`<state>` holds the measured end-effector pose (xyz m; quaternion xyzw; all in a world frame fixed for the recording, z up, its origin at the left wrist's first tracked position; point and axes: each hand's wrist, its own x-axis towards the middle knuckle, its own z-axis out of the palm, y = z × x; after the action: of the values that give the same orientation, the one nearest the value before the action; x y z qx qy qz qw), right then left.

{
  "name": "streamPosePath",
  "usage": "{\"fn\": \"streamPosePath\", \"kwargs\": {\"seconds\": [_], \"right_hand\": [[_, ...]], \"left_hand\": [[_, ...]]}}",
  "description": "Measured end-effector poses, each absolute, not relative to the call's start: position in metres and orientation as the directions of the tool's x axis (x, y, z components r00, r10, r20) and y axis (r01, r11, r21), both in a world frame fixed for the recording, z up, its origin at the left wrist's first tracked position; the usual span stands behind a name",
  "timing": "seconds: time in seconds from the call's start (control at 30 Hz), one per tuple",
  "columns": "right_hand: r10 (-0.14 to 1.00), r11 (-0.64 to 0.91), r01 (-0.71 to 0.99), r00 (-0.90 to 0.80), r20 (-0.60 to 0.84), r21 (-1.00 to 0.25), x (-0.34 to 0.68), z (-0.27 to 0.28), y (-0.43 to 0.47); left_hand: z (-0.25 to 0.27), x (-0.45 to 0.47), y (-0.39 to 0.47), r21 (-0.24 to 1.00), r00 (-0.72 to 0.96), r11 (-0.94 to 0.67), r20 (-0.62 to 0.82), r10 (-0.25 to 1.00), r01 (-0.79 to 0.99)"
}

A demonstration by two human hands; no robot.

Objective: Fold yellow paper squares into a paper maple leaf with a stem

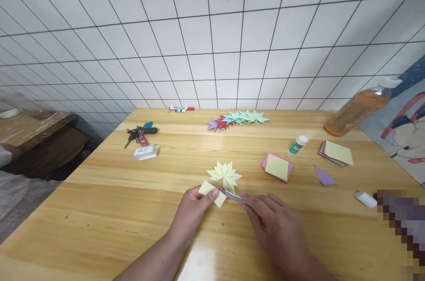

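My left hand (pixel 195 208) pinches a small pale yellow paper strip (pixel 208 189), thumb on top, near the table's front middle. In my right hand (pixel 274 223) is a knife with a flat grey blade (pixel 234 196). Its tip points left and meets the paper beside my left thumb; whether it sits inside a fold or under the strip I cannot tell. Just beyond both hands lies a yellow folded-paper leaf (pixel 226 173) with pointed tips. Its lower end is close to the blade.
Behind lie overlapping paper leaves (pixel 245 118) in several colours. To the right are two paper stacks (pixel 277 168) (pixel 338 152), a glue stick (pixel 298 145), a purple triangle (pixel 324 175), a white cap (pixel 365 199) and a bottle (pixel 358 108). Keys (pixel 141 132), a small box (pixel 146 152) and a marker (pixel 181 108) lie left.
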<state>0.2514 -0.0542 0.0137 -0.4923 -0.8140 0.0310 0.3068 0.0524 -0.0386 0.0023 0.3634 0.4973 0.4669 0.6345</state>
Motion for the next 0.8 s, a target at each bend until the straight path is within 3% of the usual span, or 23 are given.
{"fn": "streamPosePath", "kwargs": {"seconds": [0.43, 0.8], "right_hand": [[0.804, 0.549, 0.761, -0.367, 0.469, -0.345, 0.255, 0.014, -0.054], [0.807, 0.541, 0.772, -0.365, 0.464, -0.333, 0.251, 0.012, -0.055]], "left_hand": [[-0.005, 0.049, -0.035, 0.906, 0.015, 0.294, -0.304, 0.952, -0.305], [0.004, 0.054, -0.041, 0.947, 0.075, 0.310, -0.304, 0.950, -0.086]]}}
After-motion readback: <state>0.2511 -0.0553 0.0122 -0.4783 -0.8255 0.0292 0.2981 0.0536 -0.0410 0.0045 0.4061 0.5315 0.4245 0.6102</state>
